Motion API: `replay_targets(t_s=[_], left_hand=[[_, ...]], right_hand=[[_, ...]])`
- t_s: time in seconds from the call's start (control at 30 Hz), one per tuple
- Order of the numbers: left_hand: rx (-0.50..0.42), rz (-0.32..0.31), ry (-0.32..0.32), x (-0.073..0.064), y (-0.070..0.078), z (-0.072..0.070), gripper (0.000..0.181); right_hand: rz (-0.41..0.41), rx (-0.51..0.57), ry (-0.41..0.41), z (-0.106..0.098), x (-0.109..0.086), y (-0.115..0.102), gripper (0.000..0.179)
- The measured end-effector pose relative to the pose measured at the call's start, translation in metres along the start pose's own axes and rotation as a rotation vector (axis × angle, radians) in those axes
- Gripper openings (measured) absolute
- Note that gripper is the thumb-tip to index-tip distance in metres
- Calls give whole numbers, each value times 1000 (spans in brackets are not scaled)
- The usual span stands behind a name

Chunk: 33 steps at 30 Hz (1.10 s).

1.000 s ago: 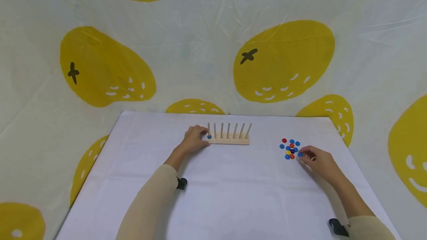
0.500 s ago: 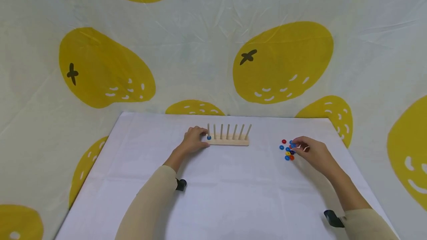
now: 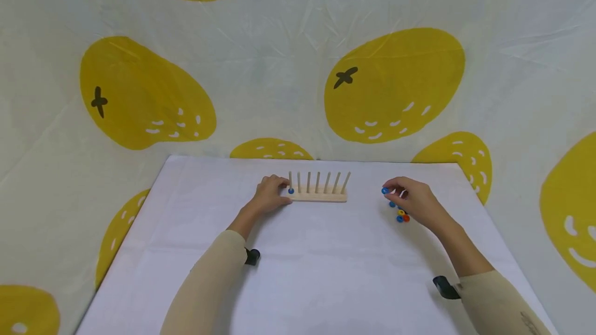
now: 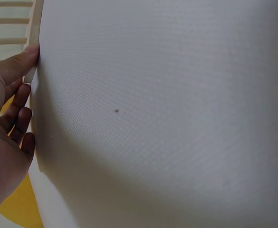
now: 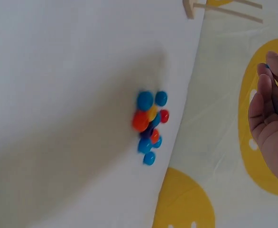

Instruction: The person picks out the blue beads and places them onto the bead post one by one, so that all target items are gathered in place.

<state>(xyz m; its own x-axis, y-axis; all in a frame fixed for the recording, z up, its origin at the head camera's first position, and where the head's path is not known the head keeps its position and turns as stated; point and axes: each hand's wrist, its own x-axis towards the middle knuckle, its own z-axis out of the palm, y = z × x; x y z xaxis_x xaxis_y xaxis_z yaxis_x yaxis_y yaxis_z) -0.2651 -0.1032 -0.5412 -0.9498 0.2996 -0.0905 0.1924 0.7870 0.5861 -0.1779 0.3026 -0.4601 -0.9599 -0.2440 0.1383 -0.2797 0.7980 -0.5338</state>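
My left hand (image 3: 271, 194) grips the left end of a pale wooden peg rack (image 3: 321, 197), thumb at the front edge and fingers behind. Several upright pegs stand in a row on the rack, and a blue bead (image 3: 291, 191) sits low on the leftmost one. In the left wrist view the thumb (image 4: 23, 64) presses the rack's base (image 4: 34, 28). My right hand (image 3: 416, 201) pinches another blue bead (image 3: 385, 190) between thumb and fingertips, raised above the table to the right of the rack. The fingers mostly hide that bead in the right wrist view.
Loose beads lie clustered under the right hand, among them a red bead (image 5: 164, 116), an orange bead (image 5: 140, 121), a yellow bead (image 5: 152, 113) and several blue ones. A white cloth (image 3: 326, 262) covers the table. Behind it hangs a fruit-patterned backdrop (image 3: 274, 76).
My right hand has lifted the blue bead and moved left and away from me, over the loose beads toward the rack. The left hand stays on the rack.
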Motion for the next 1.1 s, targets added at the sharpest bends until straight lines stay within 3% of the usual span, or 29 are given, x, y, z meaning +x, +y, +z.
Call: replay_targets(t_s=[0.7, 1.1], left_hand=[[1, 2, -5, 2, 0, -4, 56], [-16, -19, -12, 2, -2, 0, 57]], right_hand=[[-202, 76, -26, 27, 76, -71, 18], [-184, 149, -45, 56, 107, -103, 18]])
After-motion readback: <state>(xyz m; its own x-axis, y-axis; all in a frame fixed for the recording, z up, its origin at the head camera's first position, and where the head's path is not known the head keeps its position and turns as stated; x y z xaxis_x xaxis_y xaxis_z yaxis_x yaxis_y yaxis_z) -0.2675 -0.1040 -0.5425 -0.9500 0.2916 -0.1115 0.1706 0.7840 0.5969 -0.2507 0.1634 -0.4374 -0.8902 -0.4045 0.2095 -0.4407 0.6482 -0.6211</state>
